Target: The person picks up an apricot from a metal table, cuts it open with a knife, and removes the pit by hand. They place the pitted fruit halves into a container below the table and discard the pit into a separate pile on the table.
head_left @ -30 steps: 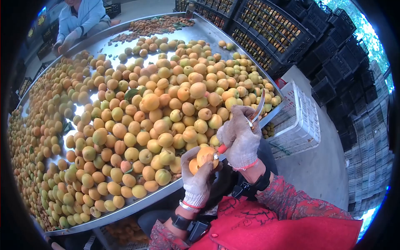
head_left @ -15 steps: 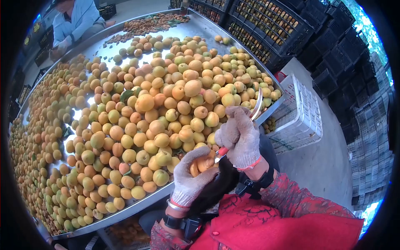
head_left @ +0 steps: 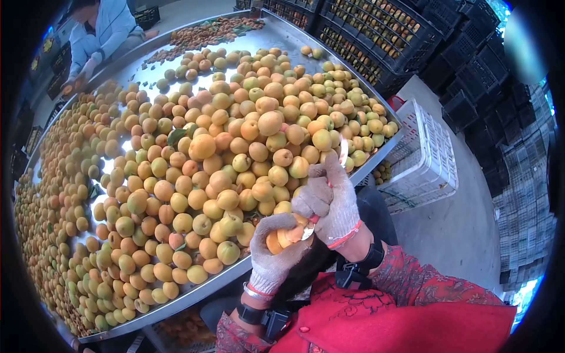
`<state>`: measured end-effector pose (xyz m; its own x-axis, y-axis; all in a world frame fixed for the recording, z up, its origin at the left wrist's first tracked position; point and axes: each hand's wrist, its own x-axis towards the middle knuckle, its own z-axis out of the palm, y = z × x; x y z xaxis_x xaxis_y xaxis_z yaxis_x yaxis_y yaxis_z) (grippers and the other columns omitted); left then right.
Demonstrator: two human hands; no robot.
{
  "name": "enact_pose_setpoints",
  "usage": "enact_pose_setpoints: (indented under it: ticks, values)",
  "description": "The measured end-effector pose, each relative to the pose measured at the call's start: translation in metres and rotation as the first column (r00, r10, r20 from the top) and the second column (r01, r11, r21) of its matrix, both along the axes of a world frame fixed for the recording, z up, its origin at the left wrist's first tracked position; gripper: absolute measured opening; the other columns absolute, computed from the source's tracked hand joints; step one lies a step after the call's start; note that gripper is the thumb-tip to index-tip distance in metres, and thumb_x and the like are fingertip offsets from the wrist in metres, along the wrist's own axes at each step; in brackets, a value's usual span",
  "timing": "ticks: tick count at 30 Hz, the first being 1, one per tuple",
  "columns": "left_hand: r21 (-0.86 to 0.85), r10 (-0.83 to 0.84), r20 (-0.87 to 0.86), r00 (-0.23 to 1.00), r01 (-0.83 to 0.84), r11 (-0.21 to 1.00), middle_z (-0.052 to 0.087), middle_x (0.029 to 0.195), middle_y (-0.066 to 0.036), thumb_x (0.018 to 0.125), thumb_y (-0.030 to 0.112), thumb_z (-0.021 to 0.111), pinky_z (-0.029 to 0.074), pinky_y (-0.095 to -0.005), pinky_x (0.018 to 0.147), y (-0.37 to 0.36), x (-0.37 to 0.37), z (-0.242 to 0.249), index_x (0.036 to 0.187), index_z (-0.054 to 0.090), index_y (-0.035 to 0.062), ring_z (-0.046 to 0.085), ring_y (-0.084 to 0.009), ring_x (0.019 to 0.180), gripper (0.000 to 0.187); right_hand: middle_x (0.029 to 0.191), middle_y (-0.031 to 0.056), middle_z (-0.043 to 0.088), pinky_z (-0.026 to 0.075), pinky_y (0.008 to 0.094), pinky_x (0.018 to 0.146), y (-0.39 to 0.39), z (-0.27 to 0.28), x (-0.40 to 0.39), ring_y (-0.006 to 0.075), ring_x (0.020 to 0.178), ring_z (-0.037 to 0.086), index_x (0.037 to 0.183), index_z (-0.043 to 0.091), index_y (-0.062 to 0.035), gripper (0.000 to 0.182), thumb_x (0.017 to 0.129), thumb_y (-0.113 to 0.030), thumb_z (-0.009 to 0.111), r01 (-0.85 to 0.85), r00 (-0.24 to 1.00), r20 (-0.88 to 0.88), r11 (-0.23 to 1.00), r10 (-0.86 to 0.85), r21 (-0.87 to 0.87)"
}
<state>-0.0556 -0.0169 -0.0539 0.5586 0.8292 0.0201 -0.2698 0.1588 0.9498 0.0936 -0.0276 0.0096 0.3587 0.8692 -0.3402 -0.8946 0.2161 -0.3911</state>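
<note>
My left hand (head_left: 269,263), in a knitted work glove, is wrapped round an orange apricot (head_left: 283,239) in front of the table's edge. My gloved right hand (head_left: 336,203) grips a small knife (head_left: 344,150) with a red handle. Its curved blade sticks up above the fingers, and a pale metal end shows low down against the apricot. Most of the handle is hidden in the fist. Both hands are close together, the right one touching the fruit side of the left. Just behind them lies a wide heap of apricots (head_left: 226,200).
The metal table (head_left: 353,70) carries the heap, with a pile of pits (head_left: 209,34) at its far end. A white crate (head_left: 429,159) stands right of it. Black crates of fruit (head_left: 376,32) are stacked behind. A person (head_left: 103,35) works at the far left side.
My right hand has moved slightly down and left, closer to the apricot, and the knife has turned more upright. The far person's hands have shifted and now show an orange fruit.
</note>
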Motion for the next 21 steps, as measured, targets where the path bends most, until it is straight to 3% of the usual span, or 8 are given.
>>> enact_pose_setpoints:
  ticks: [3,7,8,11,13,15,18,21]
  values:
    - [-0.12,0.035,0.079,0.996,-0.026,0.992,0.06,0.109,-0.007,0.066,-0.002,0.076,0.047,-0.0324,0.094,-0.005,0.002,0.001,0.108,0.057,0.003,0.06,-0.0189,0.103,0.047,0.048,-0.0098,0.02,0.022,0.0264,0.045,0.006,0.007,-0.007,0.0083,0.037,0.02,0.07,0.045,-0.0183,0.043,0.1,-0.05,0.046,0.002,0.997,0.075,0.999,0.001,-0.049]
    - [-0.232,0.062,0.186,0.981,-0.018,0.973,0.057,0.109,-0.01,0.071,-0.002,0.067,0.052,-0.0365,0.089,0.0,0.001,-0.003,0.11,0.055,0.0035,0.061,-0.0235,0.099,0.042,0.046,-0.0092,0.018,0.019,0.0293,0.043,0.012,0.0,-0.007,0.0099,0.036,0.017,0.076,0.052,-0.0174,0.039,0.096,-0.05,0.054,0.059,0.998,0.039,0.998,-0.058,-0.026]
    - [-0.313,0.062,0.216,0.974,0.009,0.95,0.057,0.108,-0.01,0.073,0.0,0.065,0.054,-0.0378,0.086,0.002,0.0,-0.005,0.11,0.054,0.0032,0.062,-0.0246,0.096,0.039,0.047,-0.0084,0.018,0.02,0.0301,0.043,0.01,-0.01,0.003,0.0102,0.036,0.017,0.076,0.051,-0.0165,0.04,0.096,-0.051,0.054,-0.005,1.0,-0.01,0.995,0.006,0.102]
    - [-0.501,0.079,0.301,0.95,0.087,0.861,0.057,0.107,-0.013,0.078,0.006,0.06,0.058,-0.0409,0.077,0.006,-0.001,-0.002,0.112,0.054,0.0022,0.064,-0.0274,0.089,0.035,0.046,-0.0053,0.024,0.023,0.0297,0.043,0.004,0.013,0.008,0.0122,0.036,0.021,0.084,0.056,-0.0086,0.042,0.098,-0.048,0.051,-0.021,0.941,0.337,0.999,0.03,-0.031]
    - [-0.571,0.107,0.345,0.933,0.118,0.812,0.058,0.106,-0.014,0.081,0.01,0.058,0.059,-0.0416,0.072,0.008,-0.002,0.008,0.113,0.053,0.0015,0.065,-0.0285,0.084,0.034,0.052,-0.0011,0.044,0.032,0.0269,0.043,-0.005,0.023,0.003,0.0109,0.038,0.037,0.087,0.063,-0.0051,0.016,0.093,-0.02,0.062,-0.035,0.759,0.624,0.969,0.185,-0.244]
    - [-0.52,0.033,0.347,0.937,0.163,0.838,0.06,0.106,-0.014,0.086,0.015,0.061,0.059,-0.0395,0.072,0.01,-0.002,0.001,0.117,0.052,0.0003,0.065,-0.0264,0.089,0.036,0.065,0.0027,0.059,0.043,0.0266,0.05,-0.018,0.016,0.004,0.0101,0.052,0.054,0.102,0.067,-0.0024,0.019,0.086,-0.012,0.069,-0.091,0.273,0.827,0.869,0.492,-0.487]
    - [-0.552,-0.021,0.344,0.939,0.22,0.804,0.061,0.108,-0.013,0.09,0.016,0.059,0.058,-0.0372,0.073,0.013,-0.007,0.005,0.12,0.052,0.0003,0.065,-0.0236,0.093,0.035,0.08,0.0066,0.068,0.051,0.0274,0.062,-0.02,-0.008,0.002,0.0109,0.068,0.062,0.115,0.066,-0.0027,0.034,0.082,-0.01,0.072,-0.246,-0.067,0.954,0.922,0.293,-0.301]
    - [-0.531,-0.088,0.333,0.939,0.264,0.805,0.062,0.108,-0.011,0.092,0.017,0.058,0.058,-0.0342,0.076,0.013,-0.008,0.007,0.122,0.052,0.0001,0.065,-0.021,0.094,0.035,0.087,0.0092,0.07,0.053,0.0287,0.071,-0.026,0.003,0.011,0.0135,0.076,0.065,0.121,0.064,-0.0041,0.04,0.082,-0.009,0.071,-0.307,-0.178,0.908,0.856,0.378,-0.416]
